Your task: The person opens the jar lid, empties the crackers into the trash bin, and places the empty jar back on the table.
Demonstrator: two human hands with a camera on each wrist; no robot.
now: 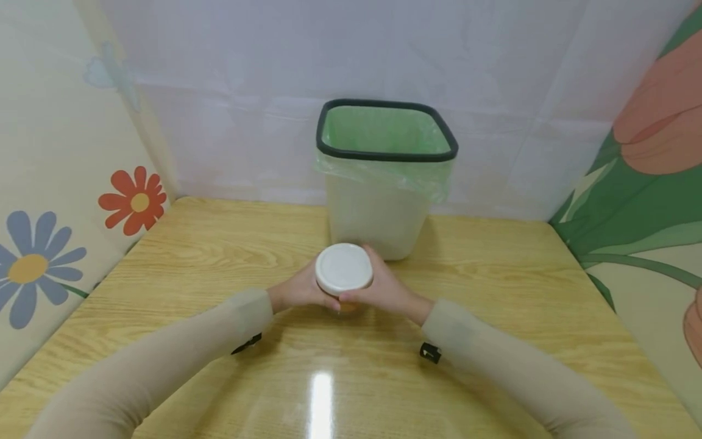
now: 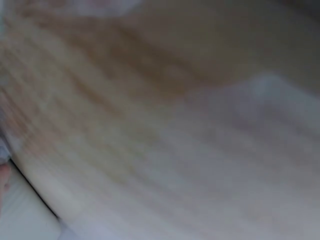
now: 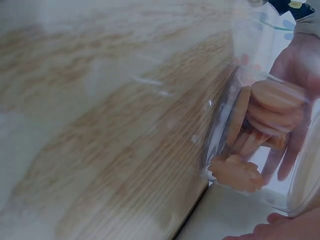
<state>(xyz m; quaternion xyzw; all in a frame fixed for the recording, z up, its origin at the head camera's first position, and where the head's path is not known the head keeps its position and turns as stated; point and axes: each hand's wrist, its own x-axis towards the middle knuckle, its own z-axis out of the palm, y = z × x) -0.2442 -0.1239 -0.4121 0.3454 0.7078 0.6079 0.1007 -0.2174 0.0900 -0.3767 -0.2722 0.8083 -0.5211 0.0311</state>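
Between both hands is a clear jar (image 3: pixel 215 145) with a round white lid (image 1: pixel 343 268). Tan, cookie-like pieces (image 3: pixel 275 112) show through its wall in the right wrist view, one of them with a scalloped edge. My left hand (image 1: pixel 301 286) grips the jar's left side, thumb toward the front. From the right, my right hand (image 1: pixel 386 289) grips it too, and the two thumbs come close together below the lid. The left wrist view is mostly blurred tabletop, with fingertips (image 2: pixel 4 177) at its left edge.
A pale waste bin (image 1: pixel 373 213) with a dark rim and a green bag liner stands just behind the jar. The wooden table (image 1: pixel 219 244) meets a pale cloth backdrop at the rear. Flower-printed panels (image 1: pixel 49 152) flank it on both sides.
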